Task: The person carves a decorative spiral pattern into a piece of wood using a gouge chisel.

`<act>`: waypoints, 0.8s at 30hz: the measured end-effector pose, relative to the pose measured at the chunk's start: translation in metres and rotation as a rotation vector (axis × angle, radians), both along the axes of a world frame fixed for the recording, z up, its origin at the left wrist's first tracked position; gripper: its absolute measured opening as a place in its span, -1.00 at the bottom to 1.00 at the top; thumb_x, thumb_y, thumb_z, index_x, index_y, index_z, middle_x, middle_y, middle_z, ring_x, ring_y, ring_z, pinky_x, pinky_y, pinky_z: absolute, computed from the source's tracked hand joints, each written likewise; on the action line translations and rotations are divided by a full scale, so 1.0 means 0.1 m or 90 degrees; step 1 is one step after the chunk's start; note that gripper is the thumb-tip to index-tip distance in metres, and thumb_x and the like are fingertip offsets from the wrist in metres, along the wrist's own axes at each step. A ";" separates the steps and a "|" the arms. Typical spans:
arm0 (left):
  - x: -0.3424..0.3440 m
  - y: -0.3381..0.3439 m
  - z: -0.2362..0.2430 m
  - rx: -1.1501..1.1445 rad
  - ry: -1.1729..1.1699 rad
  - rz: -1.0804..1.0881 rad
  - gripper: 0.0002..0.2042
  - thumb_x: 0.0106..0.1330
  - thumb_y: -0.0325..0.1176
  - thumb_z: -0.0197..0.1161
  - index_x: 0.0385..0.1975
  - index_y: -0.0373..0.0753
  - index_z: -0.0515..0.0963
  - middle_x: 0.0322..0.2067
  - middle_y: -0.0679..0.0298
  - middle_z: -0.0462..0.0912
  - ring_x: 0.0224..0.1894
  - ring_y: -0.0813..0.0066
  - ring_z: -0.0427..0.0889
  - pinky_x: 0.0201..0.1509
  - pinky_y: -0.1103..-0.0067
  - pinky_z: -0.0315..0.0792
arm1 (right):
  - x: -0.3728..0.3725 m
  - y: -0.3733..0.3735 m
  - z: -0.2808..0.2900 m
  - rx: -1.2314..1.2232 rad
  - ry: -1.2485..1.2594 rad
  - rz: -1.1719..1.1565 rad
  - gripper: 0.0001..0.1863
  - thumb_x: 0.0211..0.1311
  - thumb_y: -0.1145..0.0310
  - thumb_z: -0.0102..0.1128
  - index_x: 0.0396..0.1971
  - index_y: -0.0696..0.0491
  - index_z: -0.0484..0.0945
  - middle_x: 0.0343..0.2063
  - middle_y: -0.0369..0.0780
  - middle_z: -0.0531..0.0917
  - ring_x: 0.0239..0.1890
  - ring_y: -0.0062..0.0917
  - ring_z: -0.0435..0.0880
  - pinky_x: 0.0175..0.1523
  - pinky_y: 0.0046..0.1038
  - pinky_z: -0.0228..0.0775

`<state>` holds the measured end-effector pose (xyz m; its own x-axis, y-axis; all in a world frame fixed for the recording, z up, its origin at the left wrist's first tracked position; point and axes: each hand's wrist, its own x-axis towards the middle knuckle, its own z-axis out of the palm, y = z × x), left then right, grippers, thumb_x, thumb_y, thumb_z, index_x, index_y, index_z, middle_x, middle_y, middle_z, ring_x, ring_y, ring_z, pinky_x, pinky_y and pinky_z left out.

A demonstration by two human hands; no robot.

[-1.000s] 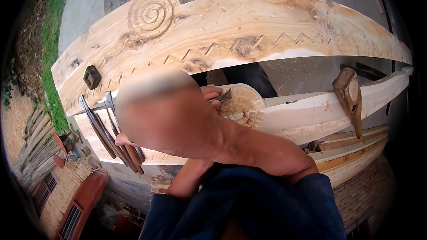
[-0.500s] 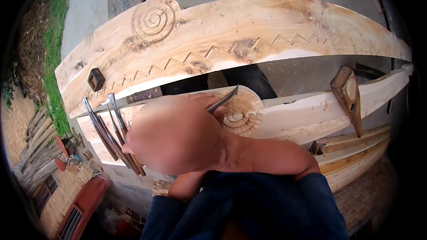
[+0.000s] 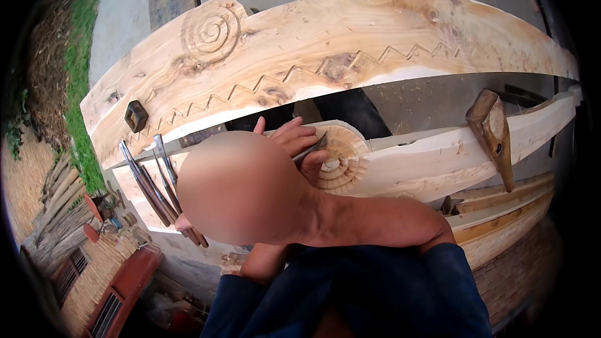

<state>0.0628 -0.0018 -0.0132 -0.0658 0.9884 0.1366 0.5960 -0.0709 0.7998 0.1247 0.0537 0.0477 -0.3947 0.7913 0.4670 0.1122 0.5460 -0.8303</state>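
The steel blade of a wood-carving chisel (image 3: 311,149) lies between the thumb and fingers of my left hand (image 3: 294,141), beside a round carved rosette (image 3: 344,159) on the nearer pale plank (image 3: 413,166). My left thumb is under the blade, and the other fingers are raised and spread. A large blurred patch covers the chisel's handle and most of my right hand (image 3: 183,223); only a bit of skin shows at its left edge. My right forearm crosses from the right toward that patch. Several carving chisels (image 3: 147,181) lie side by side at the plank's left end.
Beyond lies a wide curved plank (image 3: 375,25) with a carved spiral (image 3: 213,34) and a zigzag groove. A dark hexagonal block (image 3: 136,116) rests on it. A wooden mallet-like piece (image 3: 491,134) sits on the nearer plank's right part. More boards (image 3: 507,213) are at lower right.
The chisel's tip has dropped back toward me and left, lower over the rosette. My left fingers have lifted and spread apart. The view has shifted slightly.
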 end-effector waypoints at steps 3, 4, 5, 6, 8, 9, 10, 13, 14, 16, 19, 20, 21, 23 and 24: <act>0.00 0.00 0.01 -0.002 0.022 -0.002 -0.82 0.51 -0.22 0.49 -0.13 -0.20 0.76 -0.06 0.24 0.89 0.26 0.20 0.79 0.70 0.01 0.17 | -0.02 -0.01 0.00 -0.012 0.012 -0.004 -0.50 0.43 0.01 0.41 -0.43 0.14 0.47 -0.70 -0.14 0.57 -0.70 -0.37 0.68 -0.61 -0.26 0.51; 0.01 0.01 0.04 -0.007 0.035 -0.002 -0.83 0.51 -0.25 0.49 -0.14 -0.20 0.76 -0.07 0.24 0.89 0.24 0.20 0.80 0.68 0.04 0.21 | -0.01 0.00 -0.01 -0.008 0.006 -0.002 -0.50 0.43 0.01 0.42 -0.43 0.14 0.47 -0.70 -0.14 0.57 -0.70 -0.37 0.69 -0.61 -0.26 0.51; 0.02 0.02 0.07 -0.013 0.048 -0.003 -0.85 0.50 -0.27 0.49 -0.14 -0.20 0.77 -0.09 0.25 0.89 0.22 0.21 0.80 0.66 0.07 0.25 | 0.00 0.01 -0.01 -0.004 0.000 -0.002 -0.49 0.42 0.00 0.42 -0.43 0.14 0.47 -0.70 -0.14 0.57 -0.70 -0.36 0.69 -0.61 -0.26 0.52; 0.02 0.01 0.04 -0.017 0.053 -0.005 -0.86 0.50 -0.28 0.49 -0.14 -0.20 0.77 -0.09 0.25 0.89 0.21 0.21 0.81 0.65 0.08 0.27 | 0.01 0.02 -0.02 0.003 -0.011 0.000 -0.48 0.41 -0.02 0.44 -0.43 0.14 0.48 -0.70 -0.13 0.57 -0.69 -0.35 0.70 -0.60 -0.25 0.53; -0.01 -0.02 -0.09 -0.014 0.007 -0.018 -0.87 0.48 -0.31 0.47 -0.12 -0.21 0.79 -0.06 0.31 0.91 0.27 0.30 0.77 0.71 0.13 0.12 | 0.02 0.04 -0.03 0.020 -0.031 0.010 -0.47 0.38 -0.04 0.46 -0.42 0.14 0.48 -0.70 -0.13 0.58 -0.67 -0.33 0.72 -0.58 -0.24 0.55; -0.03 -0.02 -0.18 -0.008 -0.046 -0.032 -0.85 0.46 -0.34 0.44 -0.10 -0.21 0.81 -0.03 0.36 0.92 0.33 0.39 0.73 0.78 0.16 -0.05 | 0.02 0.04 -0.03 0.029 -0.040 0.016 -0.46 0.36 -0.06 0.47 -0.42 0.15 0.49 -0.70 -0.13 0.58 -0.66 -0.32 0.73 -0.58 -0.23 0.56; -0.08 -0.03 -0.24 -0.008 -0.046 -0.030 -0.85 0.46 -0.34 0.44 -0.10 -0.21 0.81 -0.03 0.36 0.92 0.33 0.39 0.73 0.78 0.16 -0.05 | 0.03 0.06 -0.03 0.029 -0.040 0.019 -0.46 0.36 -0.06 0.47 -0.42 0.14 0.49 -0.70 -0.13 0.58 -0.66 -0.33 0.73 -0.58 -0.24 0.55; -0.26 -0.05 -0.38 0.010 0.045 -0.130 -0.81 0.47 -0.27 0.45 0.00 -0.10 0.81 0.05 0.41 0.89 0.37 0.34 0.68 0.71 0.13 0.04 | 0.03 0.08 -0.03 0.035 -0.036 0.017 -0.46 0.37 -0.06 0.47 -0.42 0.13 0.48 -0.70 -0.14 0.58 -0.67 -0.34 0.73 -0.59 -0.25 0.54; -0.28 -0.04 -0.41 0.031 0.070 -0.177 -0.76 0.47 -0.24 0.42 0.06 -0.09 0.80 0.13 0.44 0.86 0.43 0.36 0.62 0.72 0.16 0.02 | 0.03 0.09 -0.03 0.038 -0.031 0.010 -0.46 0.37 -0.06 0.47 -0.43 0.12 0.48 -0.70 -0.15 0.58 -0.67 -0.35 0.73 -0.59 -0.26 0.53; -0.30 -0.08 -0.43 0.051 0.096 -0.221 -0.71 0.47 -0.22 0.39 0.12 -0.07 0.78 0.20 0.47 0.83 0.49 0.37 0.56 0.72 0.19 0.00 | 0.01 0.07 -0.03 0.043 -0.022 -0.011 -0.46 0.37 -0.06 0.47 -0.43 0.11 0.48 -0.70 -0.16 0.59 -0.67 -0.36 0.73 -0.60 -0.26 0.52; -0.11 0.04 -0.10 0.025 0.002 -0.158 -0.63 0.48 -0.39 0.45 0.24 -0.26 0.66 0.15 0.18 0.77 0.43 0.24 0.61 0.55 0.25 0.37 | -0.03 0.08 -0.04 0.052 -0.013 -0.045 -0.47 0.37 -0.07 0.48 -0.43 0.10 0.48 -0.70 -0.17 0.59 -0.68 -0.37 0.72 -0.61 -0.28 0.50; -0.06 0.07 -0.01 0.015 -0.029 -0.139 -0.60 0.48 -0.45 0.47 0.28 -0.32 0.62 0.14 0.08 0.75 0.41 0.19 0.62 0.49 0.27 0.50 | -0.04 0.10 -0.06 0.052 -0.008 -0.056 -0.47 0.37 -0.07 0.48 -0.44 0.09 0.48 -0.70 -0.17 0.59 -0.68 -0.37 0.72 -0.62 -0.28 0.50; -0.05 0.06 0.01 0.009 -0.044 -0.132 -0.58 0.49 -0.47 0.48 0.30 -0.35 0.60 0.13 0.03 0.73 0.40 0.17 0.63 0.46 0.28 0.56 | -0.05 0.11 -0.08 0.054 -0.003 -0.070 -0.47 0.37 -0.07 0.48 -0.44 0.09 0.48 -0.70 -0.18 0.59 -0.68 -0.38 0.72 -0.62 -0.29 0.49; -0.05 0.04 0.04 -0.029 -0.063 -0.124 -0.54 0.49 -0.55 0.47 0.34 -0.39 0.55 0.19 0.01 0.67 0.36 0.21 0.65 0.38 0.38 0.66 | -0.07 0.13 -0.10 0.056 0.003 -0.089 -0.47 0.38 -0.07 0.48 -0.44 0.08 0.47 -0.70 -0.19 0.59 -0.68 -0.39 0.72 -0.63 -0.29 0.48; -0.03 0.04 0.05 -0.045 -0.065 -0.125 -0.53 0.49 -0.58 0.46 0.35 -0.40 0.53 0.22 0.02 0.65 0.35 0.24 0.66 0.36 0.42 0.68 | -0.07 0.15 -0.10 0.053 0.005 -0.094 -0.47 0.37 -0.06 0.49 -0.44 0.08 0.47 -0.71 -0.18 0.59 -0.68 -0.39 0.72 -0.63 -0.30 0.48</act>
